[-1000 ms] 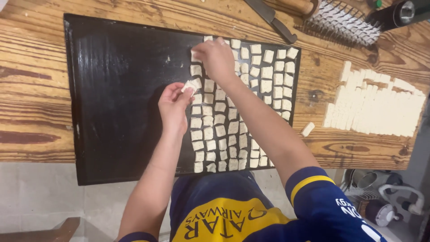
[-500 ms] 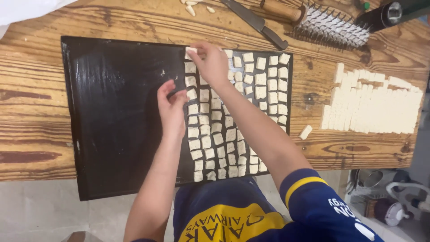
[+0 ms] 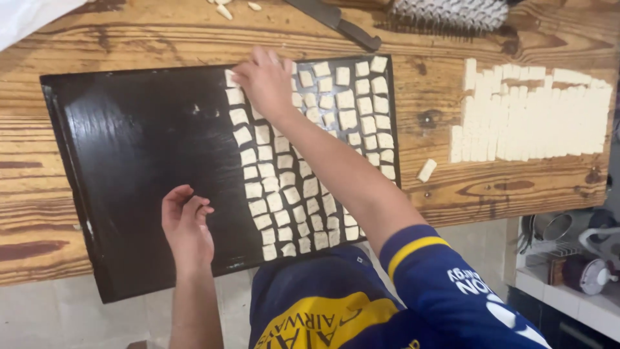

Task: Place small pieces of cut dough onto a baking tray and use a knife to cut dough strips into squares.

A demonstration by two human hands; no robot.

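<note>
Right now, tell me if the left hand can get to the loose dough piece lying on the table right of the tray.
Probably not directly. The left hand hovers over the tray near its front edge, and the right arm stretches across between it and the loose dough piece.

Small pale square dough pieces (image 3: 310,187) lying flat in close columns across right half of black rectangular baking tray (image 3: 129,148); tray flat on wooden table, left half bare.
</note>
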